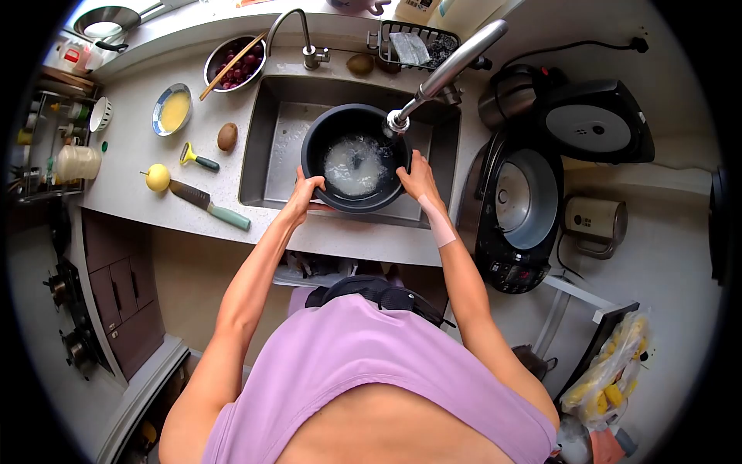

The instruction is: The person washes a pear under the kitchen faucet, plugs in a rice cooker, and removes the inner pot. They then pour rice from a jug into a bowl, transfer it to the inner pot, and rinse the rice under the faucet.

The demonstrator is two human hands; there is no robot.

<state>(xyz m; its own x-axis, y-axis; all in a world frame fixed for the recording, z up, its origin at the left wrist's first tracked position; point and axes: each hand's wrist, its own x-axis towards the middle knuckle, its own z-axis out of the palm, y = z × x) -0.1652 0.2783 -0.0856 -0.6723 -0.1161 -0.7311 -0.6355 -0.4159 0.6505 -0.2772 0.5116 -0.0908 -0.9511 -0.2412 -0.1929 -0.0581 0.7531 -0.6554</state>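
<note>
Both my hands hold a dark rice cooker inner pot (315,147) over the sink (270,166). My left hand (301,192) grips its lower left rim, thumb on top and fingers partly hidden below. On the right rim my right hand (418,176) is closed in the same way. Cloudy, bubbling water (355,166) churns inside the pot. The faucet (448,69) has its spout end right above the pot's upper right edge. To the right stands a black rice cooker (514,201) with its lid up and no inner pot in it.
Left of the sink lie a knife (189,193), a yellow-green pear (158,178), a peeler (199,158) and a kiwi (227,137). Behind them stand a bowl of beaten egg (174,112) and a bowl of cherries (241,71) with chopsticks across it. A small gooseneck tap (308,39) rises behind the sink.
</note>
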